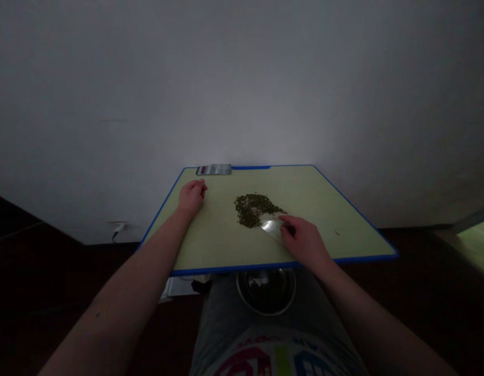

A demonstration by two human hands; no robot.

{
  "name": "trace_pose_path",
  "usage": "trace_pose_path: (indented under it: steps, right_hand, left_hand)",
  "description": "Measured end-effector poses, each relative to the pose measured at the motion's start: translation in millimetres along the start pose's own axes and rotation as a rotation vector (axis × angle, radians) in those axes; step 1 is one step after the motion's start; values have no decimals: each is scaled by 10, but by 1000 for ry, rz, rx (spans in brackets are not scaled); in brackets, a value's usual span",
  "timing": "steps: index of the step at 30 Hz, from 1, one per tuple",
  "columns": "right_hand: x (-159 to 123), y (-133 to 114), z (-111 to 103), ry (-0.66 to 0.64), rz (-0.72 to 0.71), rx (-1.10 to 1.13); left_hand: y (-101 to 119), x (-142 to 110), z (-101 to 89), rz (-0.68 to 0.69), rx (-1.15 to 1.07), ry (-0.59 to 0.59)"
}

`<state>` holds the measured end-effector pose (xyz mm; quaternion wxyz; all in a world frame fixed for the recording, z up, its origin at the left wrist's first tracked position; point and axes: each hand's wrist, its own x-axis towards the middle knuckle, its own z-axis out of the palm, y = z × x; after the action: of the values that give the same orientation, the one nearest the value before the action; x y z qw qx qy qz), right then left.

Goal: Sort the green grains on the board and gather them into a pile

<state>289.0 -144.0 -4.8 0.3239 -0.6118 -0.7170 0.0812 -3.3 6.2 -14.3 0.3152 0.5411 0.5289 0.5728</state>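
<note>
Far left: plug [118, 228] in wall socket, low on the wall [242, 83]. Left hand [191, 197] rests near the table's left edge, fingers curled in; can't tell if anything is in them. Phone [213, 169] lies flat at the back edge, just beyond that hand. Mid-table [210, 240]: loose pile of small green bits [251, 210], thinning to a tail on the right. Below the front edge, a round metal bowl [266, 291] sits at the lap. Right hand [304, 239] pinches a clear, shiny scraper [272, 227] between thumb and fingers, its edge at the pile's lower right. Further right, one small brown sliver [337, 233] on the tabletop.
</note>
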Motion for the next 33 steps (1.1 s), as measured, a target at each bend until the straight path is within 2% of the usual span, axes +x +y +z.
trace_pose_path:
  steps: [6, 14, 24, 33]
  right_hand:
    - [-33, 135, -110, 38, 76, 16]
    - [-47, 111, -106, 33, 52, 54]
    - [40, 158, -134, 49, 67, -46]
    - [97, 142, -132, 62, 30, -50]
  left_hand:
    - [40, -19, -1, -8, 14, 5]
    - [49, -26, 8, -9, 16, -1]
    - [106, -47, -2, -19, 25, -4]
    - [120, -44, 8, -20, 13, 5]
